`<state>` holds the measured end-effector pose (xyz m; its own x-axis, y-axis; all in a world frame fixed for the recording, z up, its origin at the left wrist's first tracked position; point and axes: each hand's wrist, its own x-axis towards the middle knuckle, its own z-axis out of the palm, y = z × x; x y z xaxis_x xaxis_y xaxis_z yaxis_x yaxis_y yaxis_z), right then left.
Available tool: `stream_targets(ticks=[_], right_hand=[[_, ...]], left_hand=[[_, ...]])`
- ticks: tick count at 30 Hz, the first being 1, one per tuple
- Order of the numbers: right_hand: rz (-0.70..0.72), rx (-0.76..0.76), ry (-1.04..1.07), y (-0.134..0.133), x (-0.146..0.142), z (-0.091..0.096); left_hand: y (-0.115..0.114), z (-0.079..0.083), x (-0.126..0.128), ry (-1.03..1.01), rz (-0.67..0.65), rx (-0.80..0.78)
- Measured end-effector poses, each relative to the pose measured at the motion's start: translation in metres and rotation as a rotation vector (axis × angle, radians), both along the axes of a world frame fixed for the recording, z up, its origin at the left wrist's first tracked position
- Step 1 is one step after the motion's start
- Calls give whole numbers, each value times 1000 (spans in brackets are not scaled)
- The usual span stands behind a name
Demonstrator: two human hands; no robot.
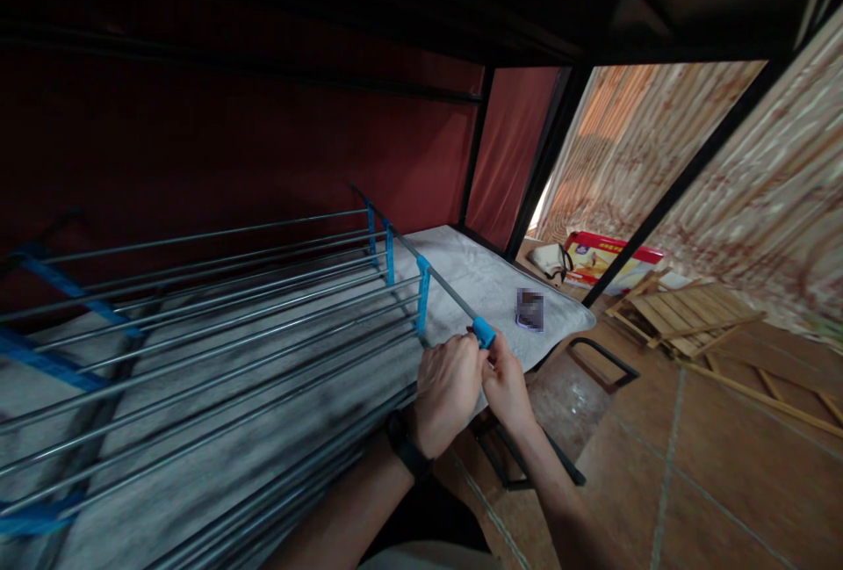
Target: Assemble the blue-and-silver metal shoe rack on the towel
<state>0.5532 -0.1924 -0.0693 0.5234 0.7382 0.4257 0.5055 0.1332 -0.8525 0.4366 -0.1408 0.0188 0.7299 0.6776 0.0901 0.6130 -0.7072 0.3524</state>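
Observation:
A metal rack of several grey rods with blue plastic connectors lies on a grey-white cloth-covered surface inside a dark frame. My left hand, with a black watch on its wrist, is closed around the near end of the rack's side rod. My right hand pinches the blue end cap at that rod's tip. Both hands touch each other at the corner of the rack.
A small dark object lies on the cloth near its right edge. Black frame posts stand at the right. On the tiled floor lie a folded wooden piece, a red and yellow box and a bag.

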Motion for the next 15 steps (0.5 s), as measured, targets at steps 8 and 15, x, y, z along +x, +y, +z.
stream_targets(ticks=[8,15], right_hand=[[15,-14,-38,-2,2,-1],[17,-17,-31,-1,1,-1]], left_hand=[[2,2,1,15,-6,-1],[4,4,2,31,-18,-11]])
